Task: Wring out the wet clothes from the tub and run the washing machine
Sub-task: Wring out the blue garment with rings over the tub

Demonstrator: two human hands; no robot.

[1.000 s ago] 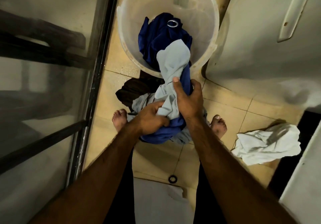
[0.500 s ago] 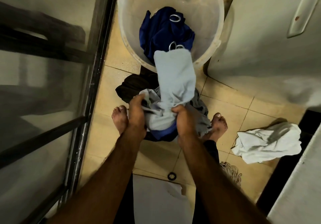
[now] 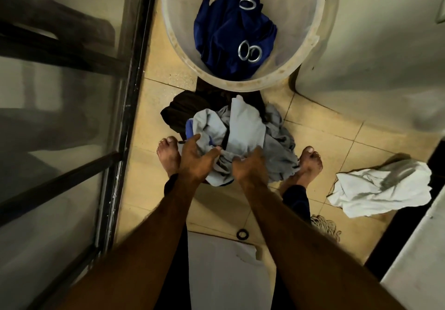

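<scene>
While the pale grey-blue wet cloth (image 3: pixel 243 127) lies heaped on the tiled floor (image 3: pixel 154 117), left hand (image 3: pixel 195 160) spread above it, released; right hand (image 3: pixel 250 165) curled at it, grasp indeterminate. Dark blue eyelet curtain (image 3: pixel 224 33) sits in translucent round plastic tub (image 3: pixel 173 21).

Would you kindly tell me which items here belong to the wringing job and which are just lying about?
Job: tub, blue cloth in it, pale grey cloth at left hand and right hand.
Lying about: white cloth, black ring, mop strands.
</scene>
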